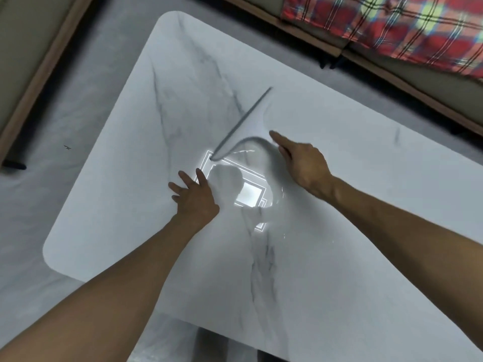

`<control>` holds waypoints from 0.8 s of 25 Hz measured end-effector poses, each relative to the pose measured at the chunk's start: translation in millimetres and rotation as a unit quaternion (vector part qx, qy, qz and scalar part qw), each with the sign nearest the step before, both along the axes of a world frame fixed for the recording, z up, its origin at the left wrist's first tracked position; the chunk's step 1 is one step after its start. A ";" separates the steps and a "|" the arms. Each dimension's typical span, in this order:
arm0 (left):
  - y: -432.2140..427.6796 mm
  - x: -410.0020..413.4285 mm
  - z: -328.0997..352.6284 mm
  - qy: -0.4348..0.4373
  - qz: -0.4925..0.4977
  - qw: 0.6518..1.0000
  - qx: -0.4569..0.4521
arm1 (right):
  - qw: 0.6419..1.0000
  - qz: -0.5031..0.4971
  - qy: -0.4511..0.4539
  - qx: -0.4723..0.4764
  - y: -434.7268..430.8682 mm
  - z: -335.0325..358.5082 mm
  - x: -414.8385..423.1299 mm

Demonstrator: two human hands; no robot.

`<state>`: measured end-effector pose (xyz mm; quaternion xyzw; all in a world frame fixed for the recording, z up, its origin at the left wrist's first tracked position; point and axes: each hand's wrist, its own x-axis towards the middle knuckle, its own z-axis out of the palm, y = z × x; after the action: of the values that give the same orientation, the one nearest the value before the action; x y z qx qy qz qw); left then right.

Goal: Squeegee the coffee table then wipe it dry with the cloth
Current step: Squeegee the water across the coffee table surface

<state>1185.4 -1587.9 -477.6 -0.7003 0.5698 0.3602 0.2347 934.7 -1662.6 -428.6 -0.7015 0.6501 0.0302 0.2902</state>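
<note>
Over table (339,283), hands (194,195) spread; squeegee (245,121) between

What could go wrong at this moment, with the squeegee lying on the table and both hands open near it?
1. The squeegee is pale like the marble coffee table; the right hand, open beside it, may misjudge its handle.
2. The left hand presses flat on the top and may leave smears.
3. No cloth is in view, so drying may be delayed.

marble coffee table (339,257), squeegee (248,121) on it
</note>
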 end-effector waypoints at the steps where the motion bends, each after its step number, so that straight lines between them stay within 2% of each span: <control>1: -0.3 -0.8 1.2 -0.003 0.000 1.000 0.002 | 1.000 0.005 0.012 0.002 18.8 3.8 -21.1; 3: -1.6 -2.8 3.6 -0.011 0.000 1.000 0.004 | 0.999 -0.001 0.045 0.014 58.7 14.3 -64.5; 7: -2.4 -7.2 6.4 -0.032 0.009 0.999 -0.003 | 0.991 -0.078 0.088 0.056 119.0 47.8 -133.7; 10: 1.0 -12.4 10.7 -0.023 0.023 0.999 -0.042 | 0.989 -0.142 0.023 0.024 90.1 54.4 -139.0; 13: 7.1 -39.7 16.9 -0.010 -0.048 0.988 -0.147 | 0.977 -0.209 -0.045 -0.027 12.1 36.0 -110.8; 16: 6.2 -79.5 15.8 0.014 -0.104 0.988 -0.114 | 0.970 -0.234 -0.053 -0.041 -45.2 14.5 -84.6; 20: 1.3 -106.5 9.0 0.020 -0.113 0.991 -0.070 | 0.979 -0.200 0.025 -0.033 -12.7 -1.6 -97.5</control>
<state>1079.0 -1586.6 -468.6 -0.6391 0.6735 0.3043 0.2130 837.2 -1675.4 -430.3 -0.5659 0.7848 -0.0324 0.2504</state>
